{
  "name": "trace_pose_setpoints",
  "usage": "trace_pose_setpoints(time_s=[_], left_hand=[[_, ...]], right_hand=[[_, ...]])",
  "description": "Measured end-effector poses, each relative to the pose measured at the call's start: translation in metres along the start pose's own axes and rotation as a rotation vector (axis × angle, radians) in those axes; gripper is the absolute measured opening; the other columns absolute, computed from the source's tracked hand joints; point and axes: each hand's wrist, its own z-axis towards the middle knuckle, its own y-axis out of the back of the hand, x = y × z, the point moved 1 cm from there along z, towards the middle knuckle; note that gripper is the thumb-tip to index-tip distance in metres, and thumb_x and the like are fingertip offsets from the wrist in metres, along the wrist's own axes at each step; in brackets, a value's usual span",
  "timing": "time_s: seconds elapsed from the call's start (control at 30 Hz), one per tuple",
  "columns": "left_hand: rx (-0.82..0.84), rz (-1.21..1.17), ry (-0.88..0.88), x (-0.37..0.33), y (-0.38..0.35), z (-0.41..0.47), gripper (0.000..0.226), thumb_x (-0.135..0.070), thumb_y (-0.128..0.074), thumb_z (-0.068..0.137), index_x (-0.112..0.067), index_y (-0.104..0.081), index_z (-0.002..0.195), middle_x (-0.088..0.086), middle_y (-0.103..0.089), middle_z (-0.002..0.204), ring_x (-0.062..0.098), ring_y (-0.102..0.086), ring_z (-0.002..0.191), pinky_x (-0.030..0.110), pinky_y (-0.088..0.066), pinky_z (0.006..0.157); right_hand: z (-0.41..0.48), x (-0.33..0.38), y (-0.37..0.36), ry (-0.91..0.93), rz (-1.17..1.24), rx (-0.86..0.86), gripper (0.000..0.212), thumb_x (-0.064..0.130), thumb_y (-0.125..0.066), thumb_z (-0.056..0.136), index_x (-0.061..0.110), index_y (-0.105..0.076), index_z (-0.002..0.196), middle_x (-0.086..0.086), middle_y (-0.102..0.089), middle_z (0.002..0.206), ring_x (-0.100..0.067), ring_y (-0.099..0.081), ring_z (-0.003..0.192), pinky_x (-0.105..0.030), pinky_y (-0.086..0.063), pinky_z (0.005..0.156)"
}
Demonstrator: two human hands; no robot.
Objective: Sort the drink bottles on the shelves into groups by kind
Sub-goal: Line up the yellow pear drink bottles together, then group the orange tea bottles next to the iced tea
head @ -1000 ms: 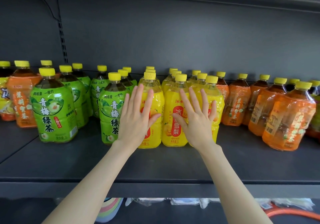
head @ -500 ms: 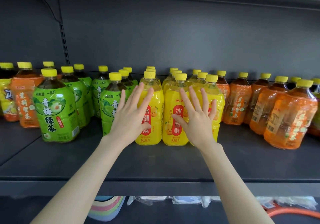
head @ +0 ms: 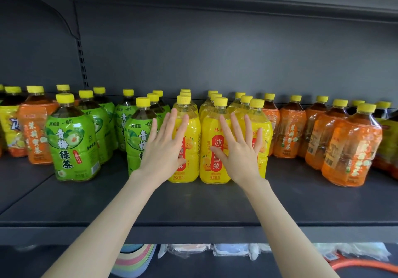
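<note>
A dark grey shelf (head: 193, 202) holds rows of upright drink bottles, all with yellow caps. Green-labelled bottles (head: 71, 144) stand at the left, yellow bottles (head: 210, 131) in the middle in three rows running from near to far, and orange bottles (head: 353, 148) at the right. At the far left a lone orange bottle (head: 36, 131) and a yellow-wrapped bottle (head: 10, 131) stand just beside the green group.

Two bare arms reach in from the near edge. The left hand (head: 165, 148) is flat with its fingers straight and slightly spread, lying over the front left yellow bottle and the edge of the nearest green one. The right hand (head: 241, 150) is likewise flat and spread, over the front yellow bottles on the right. Neither hand grips anything; whether the palms touch the bottles cannot be told.

Below the shelf, a stack of pastel-coloured items (head: 133, 262) shows.
</note>
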Motion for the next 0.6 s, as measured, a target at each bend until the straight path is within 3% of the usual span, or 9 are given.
trace_pose_setpoints(time_s=[0.07,0.1,0.2,0.27,0.33,0.43,0.6], left_hand=[[0.013,-0.111,0.021,-0.002,0.007,0.001,0.105,-0.045,-0.067,0.080,-0.022,0.010,0.149,0.010,0.015,0.157,0.025,0.008,0.145,0.036,0.009,0.111],[-0.001,-0.179,0.032,-0.003,0.013,0.001,0.096,-0.045,-0.064,0.083,-0.022,0.000,0.150,0.007,0.011,0.158,0.024,0.005,0.146,0.034,0.006,0.111],[-0.132,-0.333,0.089,-0.002,0.032,-0.001,0.060,-0.038,-0.061,0.087,-0.020,-0.041,0.140,0.003,-0.020,0.156,0.022,-0.018,0.143,0.033,-0.012,0.112],[-0.200,-0.435,0.164,0.003,0.044,-0.004,0.045,-0.034,-0.062,0.087,-0.017,-0.054,0.128,0.000,-0.040,0.145,0.019,-0.040,0.131,0.031,-0.033,0.103],[-0.253,-0.494,0.206,0.010,0.055,-0.010,0.036,-0.031,-0.062,0.087,-0.015,-0.060,0.119,-0.002,-0.054,0.127,0.015,-0.055,0.110,0.026,-0.040,0.089],[-0.299,-0.512,0.223,0.029,0.071,-0.021,0.028,-0.025,-0.064,0.087,-0.013,-0.064,0.112,-0.002,-0.062,0.109,0.013,-0.060,0.094,0.038,-0.051,0.084],[-0.329,-0.432,0.207,0.078,0.103,-0.055,0.025,-0.022,-0.063,0.087,-0.010,-0.065,0.109,0.001,-0.067,0.102,0.016,-0.062,0.092,0.041,-0.053,0.081]], right_hand=[[0.002,0.003,0.005,-0.012,-0.005,0.026,0.075,0.045,-0.067,0.084,0.025,-0.033,0.148,-0.009,-0.034,0.154,-0.039,-0.019,0.145,-0.063,-0.008,0.111],[0.003,0.005,0.009,-0.022,0.002,0.039,0.074,0.044,-0.067,0.084,0.025,-0.035,0.148,-0.009,-0.036,0.153,-0.039,-0.021,0.145,-0.063,-0.010,0.111],[0.009,0.008,0.021,-0.048,0.069,0.028,0.057,0.037,-0.069,0.086,0.017,-0.052,0.137,-0.013,-0.051,0.142,-0.042,-0.038,0.136,-0.060,-0.025,0.108],[0.013,0.012,0.029,-0.049,0.132,-0.021,0.042,0.030,-0.068,0.087,0.011,-0.062,0.124,-0.015,-0.060,0.130,-0.041,-0.053,0.120,-0.054,-0.042,0.095],[0.016,0.020,0.037,-0.016,0.204,-0.058,0.032,0.026,-0.066,0.089,0.007,-0.066,0.114,-0.014,-0.064,0.120,-0.038,-0.061,0.104,-0.046,-0.052,0.079],[0.022,0.043,0.048,0.030,0.269,-0.084,0.029,0.028,-0.060,0.091,0.007,-0.067,0.108,-0.010,-0.065,0.109,-0.034,-0.065,0.088,-0.039,-0.054,0.064],[0.027,0.105,0.058,0.069,0.332,-0.070,0.029,0.028,-0.058,0.094,0.009,-0.065,0.113,-0.007,-0.065,0.113,-0.032,-0.063,0.098,-0.037,-0.051,0.070]])
